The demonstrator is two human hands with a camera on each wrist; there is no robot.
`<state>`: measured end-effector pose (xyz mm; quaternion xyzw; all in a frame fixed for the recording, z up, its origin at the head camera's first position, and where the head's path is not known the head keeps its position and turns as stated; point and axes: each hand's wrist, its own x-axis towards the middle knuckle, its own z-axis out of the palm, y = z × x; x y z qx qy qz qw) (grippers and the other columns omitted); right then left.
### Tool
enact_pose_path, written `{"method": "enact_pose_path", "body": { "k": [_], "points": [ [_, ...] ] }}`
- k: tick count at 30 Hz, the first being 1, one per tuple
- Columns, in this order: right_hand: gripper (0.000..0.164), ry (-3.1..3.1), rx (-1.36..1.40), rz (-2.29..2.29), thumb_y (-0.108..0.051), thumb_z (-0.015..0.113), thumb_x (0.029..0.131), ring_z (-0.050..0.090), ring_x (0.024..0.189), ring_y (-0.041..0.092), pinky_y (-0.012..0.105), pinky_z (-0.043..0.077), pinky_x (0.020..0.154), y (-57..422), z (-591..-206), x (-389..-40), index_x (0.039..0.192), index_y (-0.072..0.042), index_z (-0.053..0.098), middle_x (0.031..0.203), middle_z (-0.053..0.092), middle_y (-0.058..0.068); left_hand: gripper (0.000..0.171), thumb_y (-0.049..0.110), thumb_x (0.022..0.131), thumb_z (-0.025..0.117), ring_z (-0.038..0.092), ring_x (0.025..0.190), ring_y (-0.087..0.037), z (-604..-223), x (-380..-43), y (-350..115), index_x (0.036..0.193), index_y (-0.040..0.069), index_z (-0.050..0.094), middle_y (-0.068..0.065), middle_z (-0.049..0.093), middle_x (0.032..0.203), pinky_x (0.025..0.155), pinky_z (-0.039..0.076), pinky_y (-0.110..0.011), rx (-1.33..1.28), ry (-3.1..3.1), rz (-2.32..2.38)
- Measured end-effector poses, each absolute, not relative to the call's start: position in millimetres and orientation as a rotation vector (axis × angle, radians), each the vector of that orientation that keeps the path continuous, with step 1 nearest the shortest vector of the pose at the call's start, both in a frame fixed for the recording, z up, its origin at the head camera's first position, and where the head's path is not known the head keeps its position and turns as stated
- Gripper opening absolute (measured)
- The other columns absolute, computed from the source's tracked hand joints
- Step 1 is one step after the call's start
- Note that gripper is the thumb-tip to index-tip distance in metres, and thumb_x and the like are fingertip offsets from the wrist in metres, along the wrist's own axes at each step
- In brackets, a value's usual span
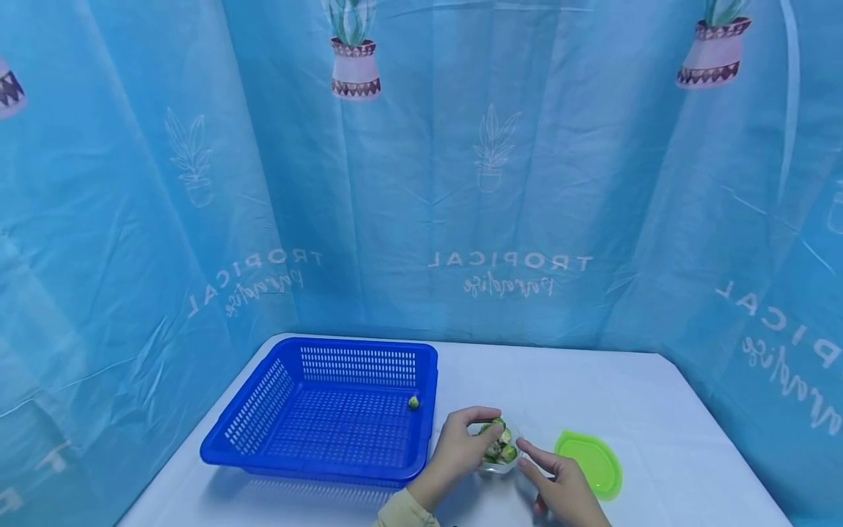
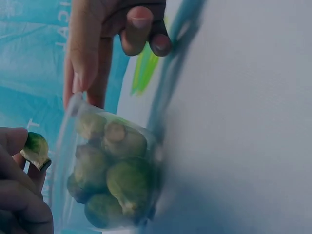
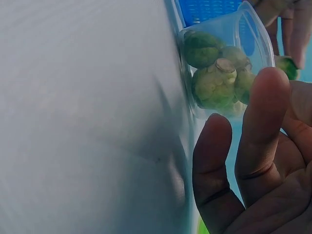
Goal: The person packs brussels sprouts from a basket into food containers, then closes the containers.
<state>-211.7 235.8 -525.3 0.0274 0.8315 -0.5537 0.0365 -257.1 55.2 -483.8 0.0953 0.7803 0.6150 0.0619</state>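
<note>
My left hand (image 1: 464, 440) is over a small clear plastic container (image 1: 495, 468), pinching a Brussels sprout (image 2: 36, 149) between thumb and fingers. In the left wrist view that sprout is just outside the container's mouth. Several more Brussels sprouts (image 3: 214, 87) lie inside, seen through the clear wall. My right hand (image 1: 560, 484) is at the container's right side. Its thumb and index finger reach nearly straight to the rim and touch it, while the other fingers bend loosely below.
A large blue plastic basket (image 1: 316, 472) stands on the left of the white-covered table (image 1: 665, 432), with one Brussels sprout (image 1: 413, 402) near its right wall. A bright green lid (image 1: 593, 462) lies flat beyond the right hand. Blue printed curtains (image 1: 408, 219) surround the table.
</note>
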Motion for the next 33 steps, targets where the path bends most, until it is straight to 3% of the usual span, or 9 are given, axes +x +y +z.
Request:
{"method": "enact_pose_path", "body": {
  "k": [4, 8, 11, 14, 17, 21, 33],
  "points": [
    [0.058, 2.558, 0.098, -1.693, -0.050, 0.062, 0.085, 0.056, 0.045, 0.018, 0.031, 0.048, 0.047, 235.4, -525.3, -211.8, 0.133, -0.018, 0.055, 0.131, 0.058, 0.014, 0.018, 0.032, 0.085, 0.069, 0.056, 0.060, -0.011, -488.4, -258.8, 53.5, 0.103, 0.029, 0.069, 0.005, 0.066, 0.111, 0.045, 0.047, -0.025, 0.262, 2.396, 1.867],
    [0.058, 2.562, 0.115, -1.682, -0.051, 0.062, 0.085, 0.055, 0.045, 0.018, 0.031, 0.048, 0.046, 234.7, -525.5, -212.0, 0.133, -0.018, 0.055, 0.131, 0.058, 0.014, 0.016, 0.031, 0.086, 0.067, 0.062, 0.086, -0.012, -493.5, -259.7, 51.4, 0.102, 0.030, 0.069, 0.005, 0.066, 0.113, 0.052, 0.051, -0.030, 0.235, 2.462, 1.868],
    [0.059, 2.559, 0.123, -1.678, -0.051, 0.063, 0.084, 0.055, 0.045, 0.018, 0.031, 0.047, 0.046, 234.0, -526.0, -211.9, 0.133, -0.018, 0.055, 0.131, 0.059, 0.013, 0.016, 0.027, 0.086, 0.067, 0.061, 0.095, -0.013, -497.0, -260.4, 49.7, 0.102, 0.030, 0.069, 0.003, 0.066, 0.114, 0.050, 0.051, -0.030, 0.215, 2.499, 1.893],
    [0.059, 2.556, 0.124, -1.677, -0.050, 0.063, 0.085, 0.055, 0.044, 0.017, 0.031, 0.047, 0.045, 233.2, -526.7, -212.0, 0.133, -0.017, 0.055, 0.132, 0.058, 0.013, 0.017, 0.023, 0.086, 0.067, 0.064, 0.082, -0.016, -500.4, -261.4, 48.6, 0.102, 0.029, 0.069, 0.000, 0.066, 0.116, 0.044, 0.050, -0.032, 0.198, 2.512, 1.923],
    [0.059, 2.555, 0.128, -1.682, -0.050, 0.063, 0.085, 0.055, 0.045, 0.017, 0.031, 0.047, 0.045, 232.8, -526.8, -211.9, 0.133, -0.016, 0.055, 0.133, 0.057, 0.013, 0.018, 0.020, 0.086, 0.066, 0.066, 0.091, -0.018, -502.6, -262.0, 48.4, 0.102, 0.028, 0.069, 0.002, 0.067, 0.113, 0.068, 0.056, -0.040, 0.215, 2.568, 1.932],
    [0.060, 2.554, 0.131, -1.691, -0.050, 0.063, 0.084, 0.056, 0.045, 0.018, 0.031, 0.046, 0.045, 232.8, -525.6, -211.9, 0.133, -0.016, 0.055, 0.134, 0.056, 0.013, 0.020, 0.013, 0.085, 0.064, 0.059, 0.115, -0.023, -503.7, -262.4, 48.6, 0.101, 0.023, 0.070, 0.003, 0.070, 0.107, 0.101, 0.041, -0.052, 0.256, 2.629, 1.951],
    [0.060, 2.560, 0.148, -1.694, -0.050, 0.064, 0.084, 0.056, 0.045, 0.019, 0.031, 0.047, 0.045, 231.4, -521.3, -210.1, 0.132, -0.015, 0.056, 0.133, 0.057, 0.014, 0.021, 0.009, 0.082, 0.064, 0.059, 0.116, -0.025, -504.4, -262.6, 48.1, 0.099, 0.020, 0.071, 0.001, 0.070, 0.106, 0.101, 0.042, -0.051, 0.253, 2.637, 1.952]
  ]
}}
